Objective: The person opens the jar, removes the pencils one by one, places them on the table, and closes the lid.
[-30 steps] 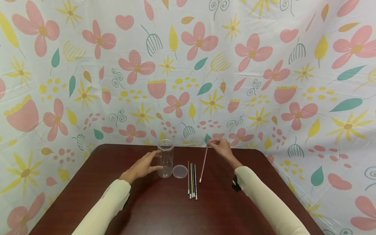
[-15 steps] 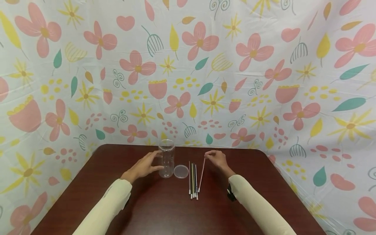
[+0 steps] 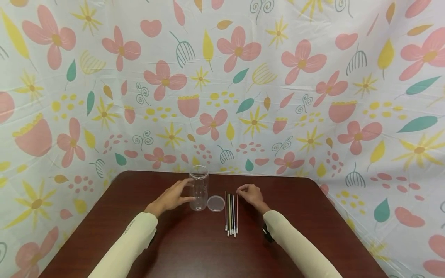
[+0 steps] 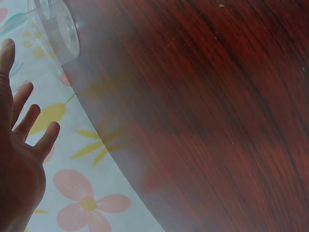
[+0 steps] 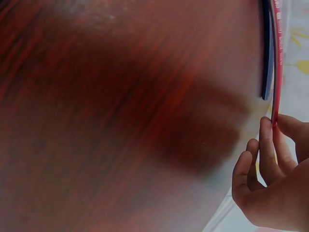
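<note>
My right hand (image 3: pixel 252 195) pinches the far end of a red pencil (image 5: pixel 278 72) between thumb and fingertips. That pencil lies at the right side of a row of several pencils (image 3: pixel 230 216), roughly parallel to them, with white eraser ends toward me. A dark blue pencil (image 5: pixel 266 53) is right beside it in the right wrist view. My left hand (image 3: pixel 171 197) is at the left side of an upright, lidless transparent plastic jar (image 3: pixel 199 193), fingers spread and loosely bent; whether they touch it I cannot tell. A round transparent lid (image 3: pixel 216 204) lies between jar and pencils.
Everything stands on a dark reddish-brown wooden table (image 3: pixel 194 251) with rounded far corners. Behind it and at both sides hangs a white cloth (image 3: pixel 222 96) printed with flowers and leaves.
My right hand has moved left and lower with the red pencil, which was held tilted apart from the row and now lies alongside it. My left hand and the jar have stayed put.
</note>
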Demonstrator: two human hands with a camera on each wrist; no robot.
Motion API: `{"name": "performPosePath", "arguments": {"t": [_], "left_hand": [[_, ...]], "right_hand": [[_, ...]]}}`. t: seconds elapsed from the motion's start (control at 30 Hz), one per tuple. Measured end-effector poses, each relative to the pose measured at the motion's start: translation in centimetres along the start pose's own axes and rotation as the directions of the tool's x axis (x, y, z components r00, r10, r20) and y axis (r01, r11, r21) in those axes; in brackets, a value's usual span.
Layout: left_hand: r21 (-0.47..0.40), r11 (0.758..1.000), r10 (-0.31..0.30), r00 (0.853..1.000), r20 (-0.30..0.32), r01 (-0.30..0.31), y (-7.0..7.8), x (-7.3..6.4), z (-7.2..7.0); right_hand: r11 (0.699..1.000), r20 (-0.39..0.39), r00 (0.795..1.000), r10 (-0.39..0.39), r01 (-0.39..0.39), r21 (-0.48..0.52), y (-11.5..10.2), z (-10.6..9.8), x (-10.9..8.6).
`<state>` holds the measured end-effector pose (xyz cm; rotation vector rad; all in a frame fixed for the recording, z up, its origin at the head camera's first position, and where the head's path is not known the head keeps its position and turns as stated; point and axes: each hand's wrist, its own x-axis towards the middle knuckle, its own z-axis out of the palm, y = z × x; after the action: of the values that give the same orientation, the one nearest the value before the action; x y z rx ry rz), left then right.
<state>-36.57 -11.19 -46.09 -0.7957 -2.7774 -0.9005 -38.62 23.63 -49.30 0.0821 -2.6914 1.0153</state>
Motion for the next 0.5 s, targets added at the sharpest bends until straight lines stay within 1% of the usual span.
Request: {"name": "performPosePath", "arguments": {"t": [0.17,0.4,0.5], "left_hand": [[0.001,1.0,-0.017,1.0,0.012,0.017,0.05,-0.01,-0.05],[-0.014,1.0,0.005,1.0,-0.005,-0.005,-0.16,-0.06,0.08],[-0.014,1.0,0.004,1.0,-0.004,-0.004,-0.22,-0.11,0.15]], "right_hand": [[0.999,0.016,1.0,0.006,-0.005,-0.037,-0.19,0.37,-0.37],[0.998,0.016,1.0,-0.003,0.004,-0.061,-0.41,0.65,-0.41],[0.998,0.019,1.0,-0.013,0.015,-0.059,-0.44,0.76,-0.49]]}}
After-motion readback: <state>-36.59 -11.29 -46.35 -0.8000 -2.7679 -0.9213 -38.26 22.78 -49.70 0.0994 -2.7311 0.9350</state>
